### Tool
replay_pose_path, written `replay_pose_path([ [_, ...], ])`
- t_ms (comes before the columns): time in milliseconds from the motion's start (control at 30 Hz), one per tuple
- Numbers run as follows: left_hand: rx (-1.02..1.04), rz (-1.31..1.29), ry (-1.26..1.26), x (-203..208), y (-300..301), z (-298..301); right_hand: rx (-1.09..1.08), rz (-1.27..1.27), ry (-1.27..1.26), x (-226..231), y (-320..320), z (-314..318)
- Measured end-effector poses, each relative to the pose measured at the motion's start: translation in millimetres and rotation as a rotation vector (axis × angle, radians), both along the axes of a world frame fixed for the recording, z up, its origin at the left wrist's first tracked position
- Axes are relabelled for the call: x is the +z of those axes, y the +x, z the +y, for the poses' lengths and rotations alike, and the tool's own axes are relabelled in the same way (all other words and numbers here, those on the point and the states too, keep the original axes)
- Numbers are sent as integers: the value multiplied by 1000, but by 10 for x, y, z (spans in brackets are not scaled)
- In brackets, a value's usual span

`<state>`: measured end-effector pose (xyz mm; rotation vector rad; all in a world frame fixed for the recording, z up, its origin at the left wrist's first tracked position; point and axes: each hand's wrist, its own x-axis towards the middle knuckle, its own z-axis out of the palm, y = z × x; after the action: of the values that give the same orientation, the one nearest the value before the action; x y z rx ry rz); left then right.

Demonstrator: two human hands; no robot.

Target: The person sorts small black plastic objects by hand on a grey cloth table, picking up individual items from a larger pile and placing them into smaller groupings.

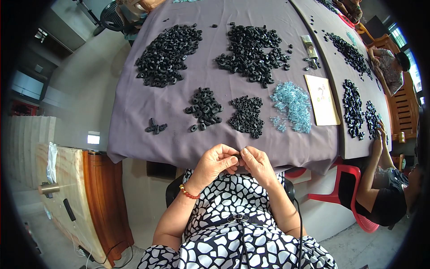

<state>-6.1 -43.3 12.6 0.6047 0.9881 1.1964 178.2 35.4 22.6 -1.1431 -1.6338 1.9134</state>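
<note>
L hand (pixel 218 160) & R hand (pixel 256 165) meet approx. ctr of frame, fingers curled, thumbs & fingertips pinched on a small dark pc (pixel 238 157); shape mostly hidden. Soft, creased grey-purple cloth (pixel 168 101) above w/ big heaps of chunky blk pcs, upper L (pixel 169 56) & upper ctr (pixel 251 51). Nearer ctr: stubby, hollow-looking blk bits (pixel 204 107), smaller blk pile (pixel 246 116), then glossy see-through blue bits (pixel 293 107) beside flat cream rect. card (pixel 321 99), R of ctr.
</note>
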Motion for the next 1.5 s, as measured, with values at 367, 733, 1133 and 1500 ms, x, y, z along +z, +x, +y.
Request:
replay_pose_path([
  [367, -1, -6, 7, 72, -1, -52, -98, -97, 473, 19, -110, -183],
  [733, 13, -22, 22, 146, 18, -108, -81, 53, 202, 124, -79, -198],
  [1133, 85, 73, 46, 140, 74, -137, -59, -192, 676, 44, -136, -200],
  [1500, 42, 370, 34, 64, 109, -5, -38, -235, 573, -146, -94, -123],
])
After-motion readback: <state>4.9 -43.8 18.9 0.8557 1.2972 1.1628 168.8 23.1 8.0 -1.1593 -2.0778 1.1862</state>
